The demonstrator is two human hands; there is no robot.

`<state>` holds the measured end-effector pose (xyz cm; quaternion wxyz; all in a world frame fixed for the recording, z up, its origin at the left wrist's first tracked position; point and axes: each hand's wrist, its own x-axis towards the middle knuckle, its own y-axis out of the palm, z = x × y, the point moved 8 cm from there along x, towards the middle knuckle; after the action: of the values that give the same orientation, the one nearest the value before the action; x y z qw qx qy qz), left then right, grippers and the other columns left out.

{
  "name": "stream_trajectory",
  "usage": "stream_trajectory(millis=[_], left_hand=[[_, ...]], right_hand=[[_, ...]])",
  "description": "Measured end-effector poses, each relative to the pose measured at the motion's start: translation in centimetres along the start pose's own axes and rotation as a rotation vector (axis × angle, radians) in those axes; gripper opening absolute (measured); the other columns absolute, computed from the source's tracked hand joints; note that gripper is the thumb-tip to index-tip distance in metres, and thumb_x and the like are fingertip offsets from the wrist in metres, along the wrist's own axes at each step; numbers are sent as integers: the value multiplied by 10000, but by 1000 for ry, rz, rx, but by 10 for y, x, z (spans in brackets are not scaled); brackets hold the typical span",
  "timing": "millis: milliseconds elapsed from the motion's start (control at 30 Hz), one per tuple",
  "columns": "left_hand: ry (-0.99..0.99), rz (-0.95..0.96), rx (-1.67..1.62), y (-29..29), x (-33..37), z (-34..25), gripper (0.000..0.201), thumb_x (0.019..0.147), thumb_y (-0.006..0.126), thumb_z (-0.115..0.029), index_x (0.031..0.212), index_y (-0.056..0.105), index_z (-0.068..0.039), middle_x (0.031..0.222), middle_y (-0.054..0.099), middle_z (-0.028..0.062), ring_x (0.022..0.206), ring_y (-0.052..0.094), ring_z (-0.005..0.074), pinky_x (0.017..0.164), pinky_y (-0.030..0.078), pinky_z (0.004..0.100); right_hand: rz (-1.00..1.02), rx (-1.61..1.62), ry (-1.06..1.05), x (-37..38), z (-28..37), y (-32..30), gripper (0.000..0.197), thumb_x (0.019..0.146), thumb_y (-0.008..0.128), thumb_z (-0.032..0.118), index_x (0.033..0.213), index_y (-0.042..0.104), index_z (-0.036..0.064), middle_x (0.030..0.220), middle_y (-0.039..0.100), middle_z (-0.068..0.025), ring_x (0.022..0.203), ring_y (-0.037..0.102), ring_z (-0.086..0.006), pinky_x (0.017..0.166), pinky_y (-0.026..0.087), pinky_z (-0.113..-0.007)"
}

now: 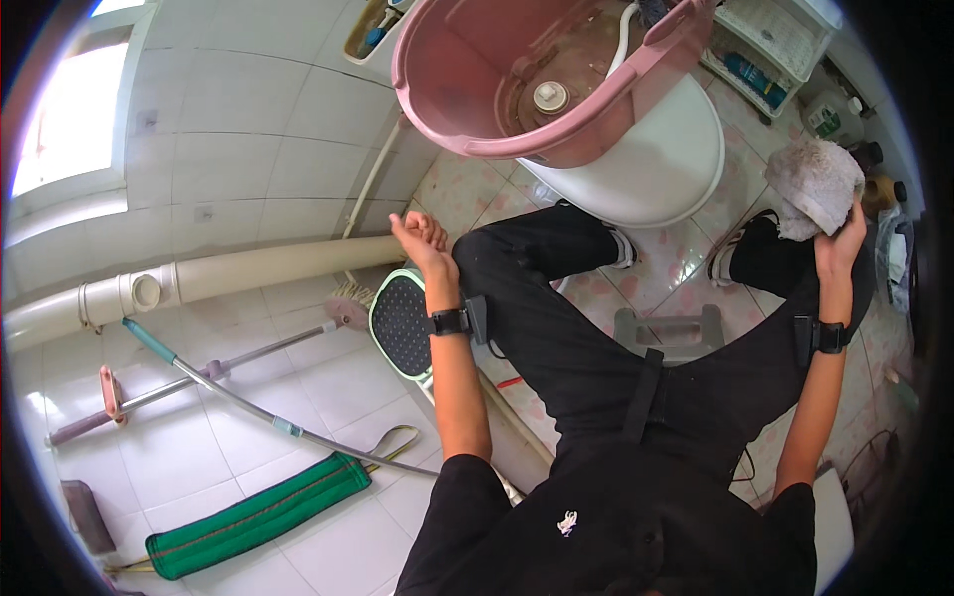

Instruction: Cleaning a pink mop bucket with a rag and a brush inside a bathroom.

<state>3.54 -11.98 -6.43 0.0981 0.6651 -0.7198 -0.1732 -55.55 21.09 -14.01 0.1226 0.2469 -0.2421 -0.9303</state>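
Note:
My right hand (841,243) grips a crumpled, pale grey-pink cloth (817,184) from below, out over my right knee. My left hand (425,238) is beside my left knee, its fingers curled in and its thumb stretched out; nothing shows in it. Ahead of me a large pink plastic tub (447,89) rests on a white rounded lid (666,169), which looks like a toilet's. Inside the tub are a round white cap-like piece (551,96), a white hose (623,38) and some murky-looking brown on the bottom.
A grey step stool (671,333) stands between my legs. Left of me are a thick pipe (229,276), a brush (348,310), long-handled poles (248,402), a green mop pad (258,512) and a green-rimmed dotted board (399,323). A white shelf (770,45) and bottles (833,117) line the right.

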Motion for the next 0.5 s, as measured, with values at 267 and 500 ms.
stream_trajectory(millis=[267,500], left_hand=[[251,342,1360,31,-71,-2,382,951,558,-198,1304,577,-52,1276,587,195,1213,551,343,1028,421,417],[-14,-168,944,-90,-115,-14,591,947,559,-155,1476,374,32,1488,451,208,1352,469,325,1136,344,392]], right_hand=[[-63,9,-13,-3,8,-8,389,1032,494,257,1329,543,10,1312,609,-90,1213,581,-248,1044,442,-412],[-63,25,1,-11,7,6,377,1024,498,244,1315,555,11,1304,605,-84,1206,575,-222,1046,435,-387]])
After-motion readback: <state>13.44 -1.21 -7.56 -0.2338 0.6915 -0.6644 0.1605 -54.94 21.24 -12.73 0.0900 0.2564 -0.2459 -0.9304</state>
